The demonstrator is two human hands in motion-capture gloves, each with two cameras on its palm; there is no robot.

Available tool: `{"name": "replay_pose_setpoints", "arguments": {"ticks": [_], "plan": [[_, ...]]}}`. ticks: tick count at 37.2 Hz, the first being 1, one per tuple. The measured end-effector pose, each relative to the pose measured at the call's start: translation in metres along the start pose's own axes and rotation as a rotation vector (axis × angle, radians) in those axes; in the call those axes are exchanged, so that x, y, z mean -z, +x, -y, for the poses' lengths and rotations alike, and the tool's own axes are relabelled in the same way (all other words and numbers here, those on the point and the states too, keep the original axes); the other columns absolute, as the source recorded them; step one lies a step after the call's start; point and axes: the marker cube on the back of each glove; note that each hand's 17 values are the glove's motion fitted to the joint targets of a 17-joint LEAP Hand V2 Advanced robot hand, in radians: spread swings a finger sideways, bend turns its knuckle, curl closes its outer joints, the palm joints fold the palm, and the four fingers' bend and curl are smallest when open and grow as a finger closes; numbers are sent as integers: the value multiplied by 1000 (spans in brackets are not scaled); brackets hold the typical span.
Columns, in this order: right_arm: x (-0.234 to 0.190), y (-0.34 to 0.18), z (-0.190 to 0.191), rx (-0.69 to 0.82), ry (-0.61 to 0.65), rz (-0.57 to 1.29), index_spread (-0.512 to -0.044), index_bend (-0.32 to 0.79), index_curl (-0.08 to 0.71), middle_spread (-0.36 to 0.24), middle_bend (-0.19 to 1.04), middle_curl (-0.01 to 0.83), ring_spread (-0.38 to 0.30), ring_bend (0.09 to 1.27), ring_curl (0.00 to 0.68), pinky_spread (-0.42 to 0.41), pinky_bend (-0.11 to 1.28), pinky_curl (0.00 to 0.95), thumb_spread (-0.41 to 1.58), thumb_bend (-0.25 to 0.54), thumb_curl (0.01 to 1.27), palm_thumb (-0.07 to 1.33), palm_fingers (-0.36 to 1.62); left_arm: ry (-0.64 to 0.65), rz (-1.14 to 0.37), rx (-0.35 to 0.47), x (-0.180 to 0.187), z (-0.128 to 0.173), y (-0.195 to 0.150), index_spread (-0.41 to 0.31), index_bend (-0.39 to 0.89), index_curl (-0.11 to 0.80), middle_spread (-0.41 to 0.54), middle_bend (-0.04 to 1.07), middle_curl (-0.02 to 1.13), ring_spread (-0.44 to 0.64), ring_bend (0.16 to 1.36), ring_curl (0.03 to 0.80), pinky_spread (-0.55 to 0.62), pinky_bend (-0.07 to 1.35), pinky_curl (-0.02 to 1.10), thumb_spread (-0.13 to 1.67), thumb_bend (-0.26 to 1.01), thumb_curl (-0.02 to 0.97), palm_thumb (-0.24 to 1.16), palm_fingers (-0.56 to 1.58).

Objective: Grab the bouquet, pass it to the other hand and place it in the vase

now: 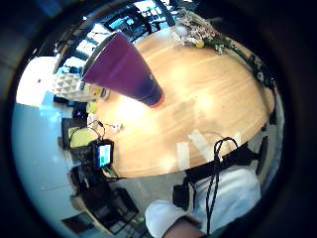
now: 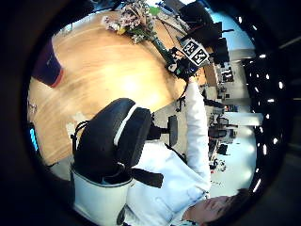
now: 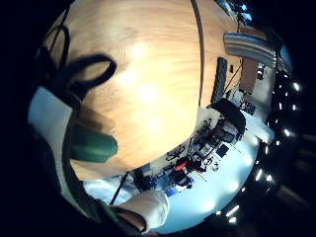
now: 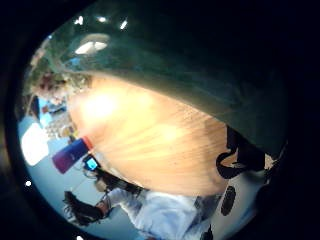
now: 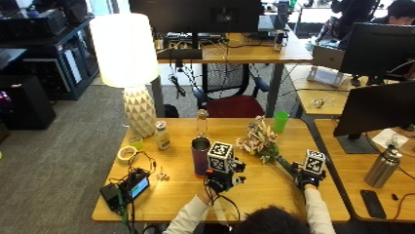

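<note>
Room: You sit at a wooden table in an office with desks, screens and a red chair behind it.
Lamp: a tall white lamp stands at the table's 10 o'clock corner.
Small things: a little bottle and a tape roll sit near the lamp's foot. A clear bottle stands at 12 o'clock from the vase.
Cup: a green cup stands at the far edge, at 1 o'clock from the flowers.
Gadget: a small black box with a lit screen and wires lies at 9 o'clock from your left hand.
Vase: the purple vase stands upright near the middle of the table. It is just at 10 o'clock from your left hand.
Bouquet: the bouquet lies on the table. Its flowers point away from you and its green stems run back to your right hand.
In the way: nothing lies between the bouquet and the vase.
Left hand: your left hand is over the table beside the vase. I cannot tell how its fingers are.
Right hand: your right hand is at the stem end of the bouquet. The stems fill its palm view, but I cannot tell if the fingers are closed on them.
</note>
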Motion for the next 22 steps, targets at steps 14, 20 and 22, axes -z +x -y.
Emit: {"name": "replay_pose_setpoints", "arguments": {"ticks": [14, 20, 22], "plan": [[11, 8, 18, 5, 460, 205, -214, 349, 346, -157, 709, 590, -206, 871, 506, -279, 617, 409, 1044, -30, 354, 870, 1545, -79, -209, -59, 5, 28, 3, -50, 172, 353, 68, 176, 322, 192, 500, 292, 370, 194, 329, 1089, -22, 255, 162, 340], [46, -27, 2, 289, 699, 640, -208, 469, 420, -155, 770, 616, -199, 902, 525, -265, 649, 434, 1044, -20, 342, 859, 1503, -45, -423, -79, 25, 50, 13, -66, 210, 373, 46, 175, 322, 157, 481, 286, 329, 182, 321, 1103, -9, 261, 193, 427], [64, -38, 2, 384, 813, 812, -203, 502, 443, -155, 783, 621, -197, 911, 529, -262, 657, 441, 1050, -5, 346, 885, 1492, -27, -541, -82, 38, 60, 20, -68, 205, 379, 42, 171, 325, 146, 478, 289, 313, 184, 323, 1113, -5, 263, 210, 435]]}}
